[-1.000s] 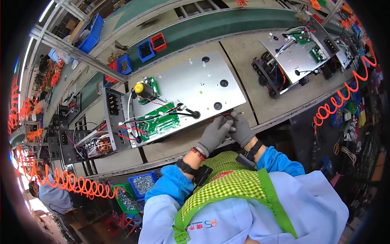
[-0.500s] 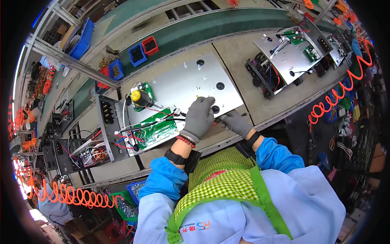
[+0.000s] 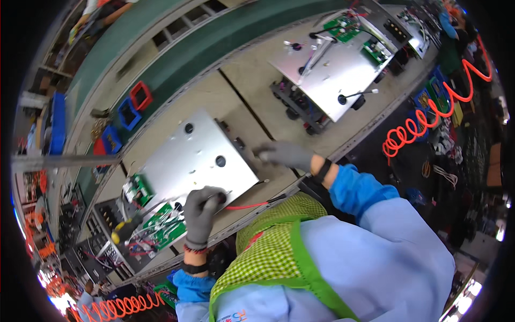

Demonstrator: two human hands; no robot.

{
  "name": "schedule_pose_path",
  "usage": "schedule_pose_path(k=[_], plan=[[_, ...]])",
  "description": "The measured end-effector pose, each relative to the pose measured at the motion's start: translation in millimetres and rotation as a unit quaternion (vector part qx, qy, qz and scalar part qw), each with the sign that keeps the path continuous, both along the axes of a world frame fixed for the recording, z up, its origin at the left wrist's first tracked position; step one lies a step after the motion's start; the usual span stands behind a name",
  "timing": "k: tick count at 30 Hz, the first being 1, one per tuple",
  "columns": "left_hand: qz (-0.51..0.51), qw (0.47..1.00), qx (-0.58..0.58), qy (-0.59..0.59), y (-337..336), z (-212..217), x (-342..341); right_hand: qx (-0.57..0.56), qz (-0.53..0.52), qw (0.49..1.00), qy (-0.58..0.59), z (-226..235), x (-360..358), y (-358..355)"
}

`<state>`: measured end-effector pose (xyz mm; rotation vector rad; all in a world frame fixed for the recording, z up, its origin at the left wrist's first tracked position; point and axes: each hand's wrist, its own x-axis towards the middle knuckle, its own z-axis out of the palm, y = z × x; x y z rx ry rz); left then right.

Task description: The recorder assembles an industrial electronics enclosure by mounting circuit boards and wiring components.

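A silver metal plate (image 3: pixel 185 155) with black ring grommets and green circuit boards lies on the bench before me. My left hand (image 3: pixel 201 214), in a grey glove, is over its near edge by a grommet. Its thumb and fingertips are closed together; what they grip is hidden. From beside these fingers a red cable (image 3: pixel 247 206) runs right to a black end. My right hand (image 3: pixel 284 154), also gloved and somewhat blurred, is off the plate's right side with fingers stretched out and nothing seen in them. A yellow-and-black screwdriver (image 3: pixel 122 232) rests near the green board (image 3: pixel 167 228) at the left.
Farther right stands another unit with a silver plate (image 3: pixel 338 70) and circuit boards. Blue bins (image 3: pixel 129 114) and a red bin (image 3: pixel 141 95) line the bench's far side. Orange coiled hoses (image 3: pixel 424 123) hang at both sides. A metal post (image 3: pixel 64 162) crosses the left.
My view has swung right, so the plate appears farther left and turned. My right hand has left the plate's near edge and moved off to the right. My left hand stays by the near grommet.
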<state>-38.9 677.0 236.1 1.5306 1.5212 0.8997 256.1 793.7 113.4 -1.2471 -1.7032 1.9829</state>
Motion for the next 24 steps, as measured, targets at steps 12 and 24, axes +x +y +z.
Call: schedule_pose_path(k=[12, 24], plan=[[-0.003, 0.996, -0.077, 0.035, 10.8, 1.5, 0.2, 0.240, -0.056, 0.963, -0.108, -75.5, -105.5, 85.9], [0.047, 0.989, -0.131, 0.041, 14.6, 1.5, 0.4, 0.361, -0.044, 0.931, -0.040, -87.1, -107.2, 98.5]])
